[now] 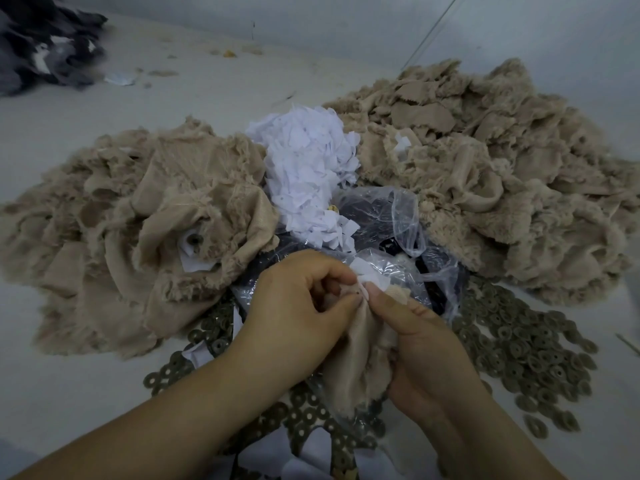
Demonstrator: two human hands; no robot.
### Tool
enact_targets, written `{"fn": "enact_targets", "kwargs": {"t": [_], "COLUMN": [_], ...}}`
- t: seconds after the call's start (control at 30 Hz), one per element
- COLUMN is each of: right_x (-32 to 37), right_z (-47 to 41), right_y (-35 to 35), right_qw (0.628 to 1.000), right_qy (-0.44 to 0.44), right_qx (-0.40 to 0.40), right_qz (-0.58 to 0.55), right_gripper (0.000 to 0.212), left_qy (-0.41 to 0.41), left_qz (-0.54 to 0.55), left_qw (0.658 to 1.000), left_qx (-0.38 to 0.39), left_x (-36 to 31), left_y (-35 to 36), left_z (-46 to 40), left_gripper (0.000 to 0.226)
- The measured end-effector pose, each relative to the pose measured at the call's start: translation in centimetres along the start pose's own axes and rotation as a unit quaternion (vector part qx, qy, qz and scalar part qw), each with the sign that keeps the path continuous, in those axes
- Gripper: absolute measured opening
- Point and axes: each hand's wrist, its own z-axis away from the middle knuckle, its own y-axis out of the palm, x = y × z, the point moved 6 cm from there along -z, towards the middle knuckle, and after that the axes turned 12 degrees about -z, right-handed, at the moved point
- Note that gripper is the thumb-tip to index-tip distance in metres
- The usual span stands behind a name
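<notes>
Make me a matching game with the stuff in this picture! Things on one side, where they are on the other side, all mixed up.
Things:
1. white scraps
2. dark cloth heap
3. ring-shaped discs
4. beige fabric piece

Places:
A. far left corner
B. pinched by the left hand and the right hand
C. in the middle, behind the clear plastic bag
D. spread flat on the near side of the grey surface

Pairs: 1-C, 2-A, 3-D, 4-B
</notes>
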Motion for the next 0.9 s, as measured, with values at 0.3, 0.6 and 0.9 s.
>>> {"fn": "enact_targets", "kwargs": {"t": [0.3, 0.6, 0.9], "right_x": [0.0, 0.2, 0.6], "right_z": [-0.2, -0.5, -0.2], "right_y": [-0.2, -0.7, -0.6], "right_qw": [1.000, 0.994, 0.984], "right_qy": [-0.001, -0.084, -0.138], "right_qx": [0.018, -0.013, 0.009], "right_qz": [-0.006, 0.072, 0.114], "right_gripper": [0.033, 0.033, 0.029], "left_qy": [-0.057, -0.006, -0.080], "left_qz": [0.108, 0.095, 0.167], "left_qw": [0.992, 0.994, 0.983], "left_qx": [0.029, 0.053, 0.019], "left_x": [1.8, 1.9, 2.5], "left_y": [0.1, 0.6, 1.6], "left_z": [-0.4, -0.3, 0.5], "left_gripper": [0.026, 0.011, 0.012]}}
